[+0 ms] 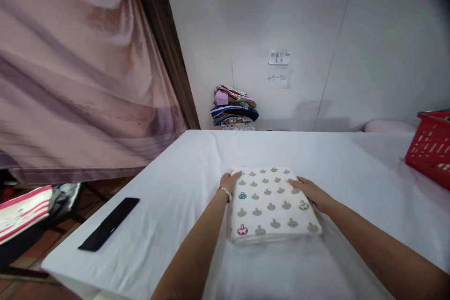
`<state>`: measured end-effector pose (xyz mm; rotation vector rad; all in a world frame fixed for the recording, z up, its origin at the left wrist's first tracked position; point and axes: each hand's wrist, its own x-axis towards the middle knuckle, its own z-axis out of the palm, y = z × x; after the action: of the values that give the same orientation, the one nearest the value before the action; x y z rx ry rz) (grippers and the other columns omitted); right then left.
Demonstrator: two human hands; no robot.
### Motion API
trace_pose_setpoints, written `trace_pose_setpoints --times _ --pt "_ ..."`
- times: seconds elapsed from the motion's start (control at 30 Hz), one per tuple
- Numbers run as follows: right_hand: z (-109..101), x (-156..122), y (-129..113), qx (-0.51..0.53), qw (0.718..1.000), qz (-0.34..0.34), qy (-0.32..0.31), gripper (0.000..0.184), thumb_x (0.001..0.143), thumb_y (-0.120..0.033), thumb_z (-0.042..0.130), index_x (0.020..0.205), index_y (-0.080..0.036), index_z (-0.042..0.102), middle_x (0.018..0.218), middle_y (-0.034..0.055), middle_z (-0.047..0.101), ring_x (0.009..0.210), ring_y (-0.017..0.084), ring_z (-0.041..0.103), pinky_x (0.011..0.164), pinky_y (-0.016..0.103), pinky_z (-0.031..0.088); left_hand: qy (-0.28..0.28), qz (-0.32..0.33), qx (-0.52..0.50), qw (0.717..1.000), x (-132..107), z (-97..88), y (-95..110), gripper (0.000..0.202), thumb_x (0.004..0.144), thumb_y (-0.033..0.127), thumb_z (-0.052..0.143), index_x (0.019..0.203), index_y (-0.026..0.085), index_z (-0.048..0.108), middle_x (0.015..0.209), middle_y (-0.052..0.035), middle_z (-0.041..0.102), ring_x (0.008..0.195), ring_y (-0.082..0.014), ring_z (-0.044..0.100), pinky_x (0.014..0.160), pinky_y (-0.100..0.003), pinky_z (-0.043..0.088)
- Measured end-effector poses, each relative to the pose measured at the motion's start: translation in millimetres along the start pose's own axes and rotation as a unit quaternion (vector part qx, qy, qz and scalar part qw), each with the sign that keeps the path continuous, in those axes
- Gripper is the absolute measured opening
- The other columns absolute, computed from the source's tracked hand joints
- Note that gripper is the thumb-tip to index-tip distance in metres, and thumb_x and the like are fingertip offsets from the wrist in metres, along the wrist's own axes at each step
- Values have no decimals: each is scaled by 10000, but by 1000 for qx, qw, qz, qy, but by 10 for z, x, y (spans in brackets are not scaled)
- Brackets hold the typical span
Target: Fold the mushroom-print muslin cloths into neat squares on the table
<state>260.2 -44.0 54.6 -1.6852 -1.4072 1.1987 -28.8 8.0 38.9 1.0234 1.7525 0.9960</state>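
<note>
A folded white cloth (270, 206) printed with small grey, blue, green and red shapes lies flat on the white-covered table (176, 187). My left hand (229, 182) rests at the cloth's far left corner, fingers curled against its edge, a bracelet on the wrist. On the cloth's right side lies my right hand (311, 192), fingers stretched flat on top. Neither hand lifts the cloth.
A black phone (108, 223) lies near the table's left edge. A stack of folded clothes (234, 110) sits at the back by the wall. A red plastic basket (431, 147) stands at the right. A pink curtain (77, 70) hangs at the left.
</note>
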Motion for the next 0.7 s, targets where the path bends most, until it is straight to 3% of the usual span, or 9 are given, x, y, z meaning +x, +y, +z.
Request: trace_pose_setpoints --times 0.1,0.3,0.43,0.57,0.7 --pt "-28 9 43 31 999 -6 -32 582 765 -479 526 1283 -225 456 1083 108 650 877 241 646 732 354 517 8 22 5 1000 47 -3 -15 412 624 506 672 837 164 587 895 -103 669 854 -249 609 764 -338 463" --pt "16 177 117 -25 999 -23 32 598 779 -389 506 1341 -222 388 1214 101 575 1029 271 581 828 381 482 57 55 125 989 155 40 15 424 660 527 631 853 152 585 944 -142 654 903 -285 591 805 -366 426" --pt "8 232 150 -48 998 21 43 695 777 -476 499 1379 -182 317 1338 145 447 1142 281 499 890 394 442 46 38 138 989 184 35 28 469 664 553 615 886 141 587 973 -163 647 920 -301 588 813 -369 416" --pt "-84 17 148 -30 998 47 9 873 738 -604 501 1430 -198 158 1379 167 381 1140 258 507 868 353 458 36 26 96 994 62 -30 -9 651 631 567 650 1110 146 517 1053 -147 627 972 -274 584 848 -335 410" --pt "-123 -343 182 -40 997 63 -12 896 708 -612 537 1430 -249 151 1371 128 409 1142 269 501 832 345 477 -13 64 69 995 -292 -97 -208 800 610 486 711 1277 185 386 1181 -141 563 1041 -264 557 897 -348 407"
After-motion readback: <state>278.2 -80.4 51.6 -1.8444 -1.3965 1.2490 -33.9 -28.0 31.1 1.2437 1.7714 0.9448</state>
